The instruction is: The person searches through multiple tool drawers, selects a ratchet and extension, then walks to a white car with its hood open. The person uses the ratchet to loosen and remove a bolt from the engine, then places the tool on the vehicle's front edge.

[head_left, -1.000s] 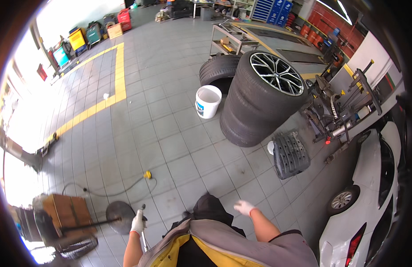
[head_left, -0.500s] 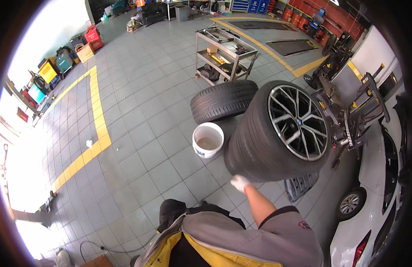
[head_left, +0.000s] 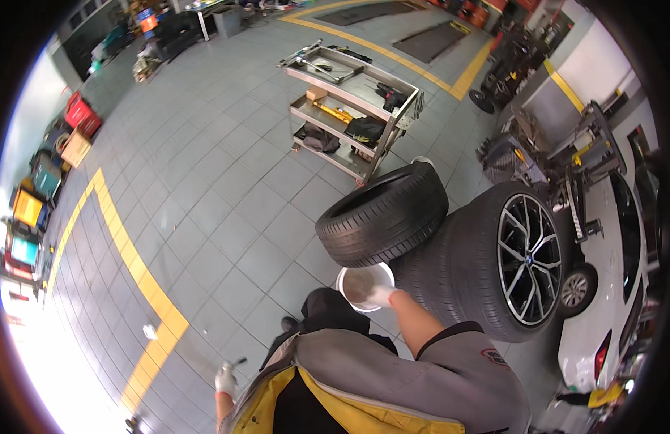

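Observation:
My left hand (head_left: 225, 380), in a white glove, is at the bottom left beside my jacket. Its fingers are closed on a small dark tool (head_left: 239, 361) whose kind I cannot make out. My white-gloved right hand (head_left: 382, 296) is at the near right rim of a white bucket (head_left: 343, 283); blur hides whether its fingers grip it. Just beyond the bucket, a loose tire (head_left: 382, 228) lies tilted. Right of it stands a stack of tires (head_left: 450, 271), topped by a wheel with a black and silver rim (head_left: 528, 259).
A metal tool trolley (head_left: 349, 119) stands ahead, carrying tools and a dark power drill (head_left: 390, 98). A white car (head_left: 602, 289) is parked at the right, near a person in yellow and dark clothing (head_left: 604, 397). Yellow floor lines (head_left: 136, 257) run at the left.
My right hand has moved from beside the tire stack to the bucket. My left hand has come into view with the dark tool. The whole view has shifted and turned.

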The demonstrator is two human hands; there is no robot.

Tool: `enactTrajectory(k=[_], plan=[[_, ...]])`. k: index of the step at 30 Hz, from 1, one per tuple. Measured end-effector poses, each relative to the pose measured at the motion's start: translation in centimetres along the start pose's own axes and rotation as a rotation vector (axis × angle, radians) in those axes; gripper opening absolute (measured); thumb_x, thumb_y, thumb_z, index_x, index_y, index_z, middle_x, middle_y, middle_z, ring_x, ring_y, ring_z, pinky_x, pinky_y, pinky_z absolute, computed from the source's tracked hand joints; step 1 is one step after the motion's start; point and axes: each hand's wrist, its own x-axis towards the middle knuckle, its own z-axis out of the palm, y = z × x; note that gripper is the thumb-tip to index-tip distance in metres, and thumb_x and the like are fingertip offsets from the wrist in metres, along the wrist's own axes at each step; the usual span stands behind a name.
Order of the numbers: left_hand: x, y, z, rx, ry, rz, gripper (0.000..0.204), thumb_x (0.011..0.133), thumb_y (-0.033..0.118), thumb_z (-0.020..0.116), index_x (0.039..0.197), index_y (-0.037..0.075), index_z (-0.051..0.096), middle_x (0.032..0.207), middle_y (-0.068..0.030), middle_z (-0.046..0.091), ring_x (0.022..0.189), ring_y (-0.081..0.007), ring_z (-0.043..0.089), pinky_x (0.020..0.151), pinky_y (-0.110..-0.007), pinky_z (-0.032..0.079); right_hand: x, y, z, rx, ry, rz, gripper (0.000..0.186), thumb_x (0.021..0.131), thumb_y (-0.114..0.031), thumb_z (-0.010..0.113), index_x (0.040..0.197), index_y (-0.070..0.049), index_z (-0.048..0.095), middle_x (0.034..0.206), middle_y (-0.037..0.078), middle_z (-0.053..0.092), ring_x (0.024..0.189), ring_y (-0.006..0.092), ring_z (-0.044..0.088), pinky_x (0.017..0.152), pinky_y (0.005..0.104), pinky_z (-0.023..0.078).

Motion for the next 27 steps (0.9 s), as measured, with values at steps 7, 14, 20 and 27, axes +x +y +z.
enactTrajectory(k=[7,14,20,27], plan=[[29.1,26.7,-6.4,0.151,0.072,0.214,0.053,0.105,0.051,0.058,0.118,0.002,0.071,0.068,0.0016,0.055,0.058,-0.0089,0.051,0.053,-0.028,0.042,8.0,9.6,4.1,1.224,-0.112,0.798,0.029,0.098,-0.021,0.064,0.123,-0.007,0.070,0.111,0.016,0.073,0.096,0.0306,0.069,0.081,0.0424,0.055],[46.0,45.1,4.9,0.347,-0.377,0.000,0.050,0.101,0.055,0.061,0.110,0.007,0.071,0.063,-0.0012,0.048,0.053,-0.0156,0.050,0.050,-0.033,0.041,20.4,11.0,-30.2,0.779,0.225,0.180,0.040,0.099,-0.034,0.062,0.124,-0.002,0.067,0.116,0.020,0.069,0.106,0.0326,0.067,0.088,0.0435,0.052],[55.7,61.7,16.9,0.478,-0.638,-0.202,0.054,0.102,0.058,0.059,0.112,0.006,0.071,0.062,0.0001,0.046,0.046,-0.0143,0.043,0.045,-0.031,0.037,20.8,15.5,-64.2,1.156,1.034,0.114,0.052,0.097,-0.027,0.069,0.139,0.001,0.060,0.137,0.022,0.066,0.127,0.0364,0.065,0.109,0.0410,0.049],[74.7,82.2,30.9,0.948,-0.864,0.065,0.068,0.101,0.059,0.060,0.126,-0.004,0.068,0.114,-0.0239,0.074,0.109,-0.0341,0.070,0.094,-0.043,0.052,28.5,26.8,-75.8,0.357,0.877,0.658,0.036,0.084,-0.015,0.071,0.118,-0.004,0.069,0.115,0.016,0.071,0.110,0.0384,0.065,0.098,0.0500,0.049]])
